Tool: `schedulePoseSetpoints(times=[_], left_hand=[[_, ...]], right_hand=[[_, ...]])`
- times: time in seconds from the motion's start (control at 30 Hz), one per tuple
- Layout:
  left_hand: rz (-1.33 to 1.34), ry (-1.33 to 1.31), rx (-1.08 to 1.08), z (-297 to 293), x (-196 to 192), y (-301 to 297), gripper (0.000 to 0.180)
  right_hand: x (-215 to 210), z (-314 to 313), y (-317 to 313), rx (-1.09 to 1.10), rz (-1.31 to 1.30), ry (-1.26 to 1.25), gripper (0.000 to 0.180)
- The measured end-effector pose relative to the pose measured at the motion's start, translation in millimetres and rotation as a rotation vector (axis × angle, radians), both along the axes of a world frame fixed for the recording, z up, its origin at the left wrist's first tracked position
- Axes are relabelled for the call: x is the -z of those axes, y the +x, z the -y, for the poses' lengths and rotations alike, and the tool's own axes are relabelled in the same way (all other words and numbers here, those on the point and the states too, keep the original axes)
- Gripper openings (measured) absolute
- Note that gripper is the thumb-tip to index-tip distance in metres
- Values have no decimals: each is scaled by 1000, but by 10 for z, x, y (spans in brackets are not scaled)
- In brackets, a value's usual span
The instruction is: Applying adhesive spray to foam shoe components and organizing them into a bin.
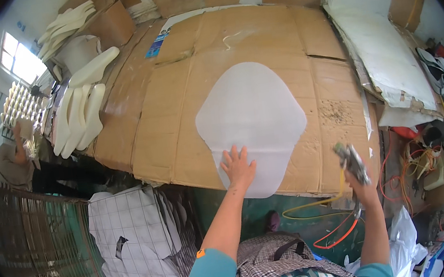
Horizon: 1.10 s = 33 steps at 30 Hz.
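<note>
A pale grey-white sheet [250, 105], cut with rounded corners, lies flat on a cardboard-covered table [162, 140]. My left hand [239, 168] presses on the sheet's near left part, its fingers spread. On the right, my right hand [366, 190] is wrapped around a metal spray gun [355, 166], held up beside the sheet near the table's front right edge. An orange hose [339, 243] runs below the gun, and a yellow hose [312, 207] loops in front of the table. The gun's trigger is hidden by my fingers.
Cream foam pieces [80, 119] lie along the table's left side. Similar sheets hang over a wire rack [127, 220] at the near left. A person [14, 162] works at the far left. Tangled hoses [419, 162] and a white-covered surface [383, 60] are on the right.
</note>
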<state>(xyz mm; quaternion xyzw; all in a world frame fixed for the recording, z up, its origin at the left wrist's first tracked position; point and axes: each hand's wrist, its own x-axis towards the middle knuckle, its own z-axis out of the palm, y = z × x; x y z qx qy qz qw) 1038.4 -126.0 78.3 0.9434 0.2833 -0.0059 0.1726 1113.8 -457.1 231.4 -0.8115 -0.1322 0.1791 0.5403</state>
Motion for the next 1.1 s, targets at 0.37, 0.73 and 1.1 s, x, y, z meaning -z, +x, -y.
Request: schedulePoseSetpoints(times=[0.37,0.73,1.1], left_hand=[[398,-48,-72,-300,321,-2089,35],[-75,-463,-590,-458,1158,-3356,25],[-72,-905,-794,-266,1169,-3318,19]], right_hand=[[-807,-191,-1504,-67,-170,389,55],[-1063,145,-1953,-84,-87,291,54],[-1144,448,-2084,-52,-85,239,54]])
